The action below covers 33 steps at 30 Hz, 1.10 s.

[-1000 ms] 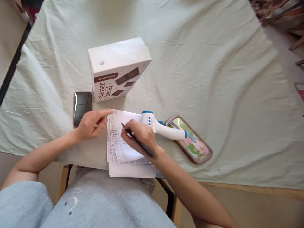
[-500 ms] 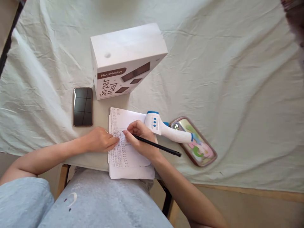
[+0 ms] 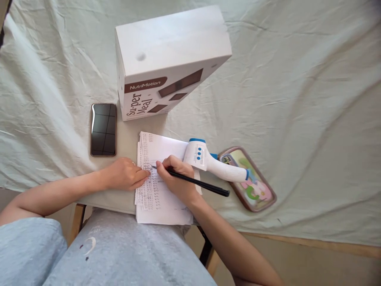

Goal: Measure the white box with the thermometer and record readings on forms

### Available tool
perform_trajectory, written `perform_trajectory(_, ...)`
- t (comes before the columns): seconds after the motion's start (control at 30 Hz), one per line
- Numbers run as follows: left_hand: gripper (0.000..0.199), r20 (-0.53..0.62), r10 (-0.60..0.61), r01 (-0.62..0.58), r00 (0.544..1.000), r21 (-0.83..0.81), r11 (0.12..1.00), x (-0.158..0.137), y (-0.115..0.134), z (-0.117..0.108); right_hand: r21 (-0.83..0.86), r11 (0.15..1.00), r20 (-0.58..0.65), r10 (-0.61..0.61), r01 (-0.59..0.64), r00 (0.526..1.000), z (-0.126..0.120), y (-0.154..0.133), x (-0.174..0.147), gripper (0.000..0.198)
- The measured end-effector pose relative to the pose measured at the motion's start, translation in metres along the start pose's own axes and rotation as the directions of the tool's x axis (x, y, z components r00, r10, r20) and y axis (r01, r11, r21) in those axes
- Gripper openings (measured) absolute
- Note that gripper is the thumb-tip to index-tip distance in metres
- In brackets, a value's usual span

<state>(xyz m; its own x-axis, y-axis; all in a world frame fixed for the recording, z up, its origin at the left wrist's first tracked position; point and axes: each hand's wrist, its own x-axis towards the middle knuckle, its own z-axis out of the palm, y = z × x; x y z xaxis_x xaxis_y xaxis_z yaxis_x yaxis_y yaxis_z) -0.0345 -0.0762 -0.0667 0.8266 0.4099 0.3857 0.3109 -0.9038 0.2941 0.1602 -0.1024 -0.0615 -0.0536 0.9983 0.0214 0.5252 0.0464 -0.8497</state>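
One black pen point(image 3: 205, 186) is located over the sheets of paper point(image 3: 163, 215), its tip at the printed columns beside a drawn circle point(image 3: 148, 167) and its shaft slanting toward the lower right. The right hand point(image 3: 178, 174) is closed in a writing grip: thumb and fingers pinch the pen near the tip, and the hand lies over the middle of the sheets. The left hand point(image 3: 126, 174) is partly closed, palm down, with fingers bent; it grasps no visible object. Its fingertips touch the sheets just below the circle, near the pen tip. A ring point(image 3: 133, 163) is fitted on one finger.

The sheets are stacked unevenly at the near edge of the table. At their right, a white thermometer point(image 3: 226, 170) overlaps the paper with its head; its handle extends across a phone in a patterned case point(image 3: 258, 194). Beyond the sheets, a white box point(image 3: 172, 43) stands upright. Left of the box, a dark-screened phone point(image 3: 103, 129) lies flat. A pale cloth point(image 3: 297, 119) covers the table.
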Motion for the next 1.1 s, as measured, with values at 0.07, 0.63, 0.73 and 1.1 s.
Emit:
perform_trajectory(0.07,0.027,0.008,-0.005,0.005,1.0,0.002,1.0,-0.0003,-0.0001,0.0004,-0.014,1.0,0.003,0.001,-0.001,1.0,-0.0004,0.0004,-0.0002,0.031)
perform_trajectory(0.63,0.026,-0.012,-0.002,0.002,1.0,-0.015,1.0,0.0014,-0.0004,-0.002,-0.017,0.999,-0.042,0.032,-0.033,0.999,0.0006,-0.0007,-0.0001,0.031)
perform_trajectory(0.73,0.025,-0.019,-0.001,0.001,1.0,-0.017,1.0,0.0019,-0.0006,-0.0021,-0.016,1.0,-0.045,0.023,-0.024,0.999,0.0006,-0.0005,-0.0003,0.031)
perform_trajectory(1.1,0.027,0.015,-0.002,0.002,1.0,-0.012,1.0,0.0008,-0.0006,-0.0012,-0.024,0.999,-0.03,0.034,-0.035,0.999,0.0004,0.0,0.0,0.031)
